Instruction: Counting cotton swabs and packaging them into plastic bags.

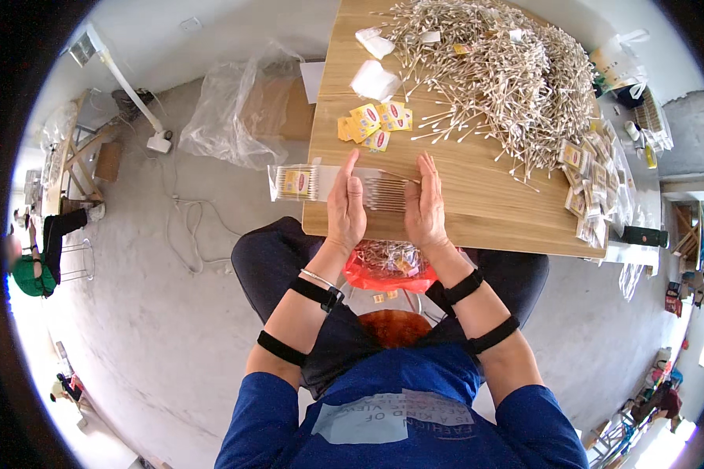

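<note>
Fingers of left hand [347, 206] and right hand [425, 208], straight, uncurled, flank white cotton swabs [386, 194]; filled clear-plastic packets [576, 156] lie right, loose swab heap [489, 74] remains upper right.

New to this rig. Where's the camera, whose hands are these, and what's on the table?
No robot here: one fisheye camera on a person's head looks down, so straight edges bend near the rim. The bare left hand and right hand are the wearer's own, with black bands on the forearms.

Neither hand is closed. They stand upright on either side of a row of swabs; how firmly they press, I can't tell. A clear packet of swabs with a yellow card sits left of the left hand.

The wooden table also bears a big heap of loose swabs, loose yellow cards and, at right, filled packets.
</note>
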